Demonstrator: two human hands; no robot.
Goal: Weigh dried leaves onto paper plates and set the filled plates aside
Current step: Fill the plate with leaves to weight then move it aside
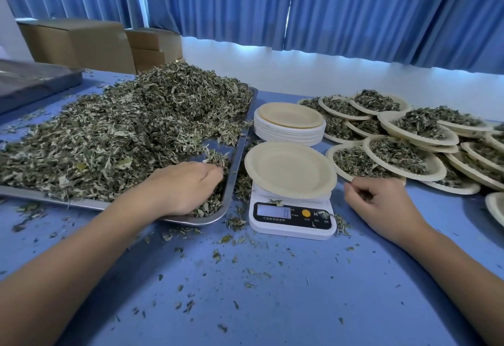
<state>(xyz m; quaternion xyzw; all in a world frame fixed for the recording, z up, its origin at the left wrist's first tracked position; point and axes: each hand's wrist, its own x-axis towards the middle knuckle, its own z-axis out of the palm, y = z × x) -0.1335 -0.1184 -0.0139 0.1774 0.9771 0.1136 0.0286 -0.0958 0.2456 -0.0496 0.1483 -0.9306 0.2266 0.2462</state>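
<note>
Steel tray (pixel 81 203), one, heaped with dried leaves (pixel 136 127), lies left of the one white scale (pixel 291 220). My left hand (pixel 188 187) digs into the tray's corner nearest the scale, fingers curled round a clump. One empty plate (pixel 290 172) sits on the scale, one stack of plates (pixel 290 125) behind it. Right of the scale my right hand (pixel 381 204) rests loosely curled, holding nothing, before at least twelve overlapping filled plates (pixel 403 157).

left hand (pixel 188 186) cupped, right hand (pixel 381 205) slack
</note>
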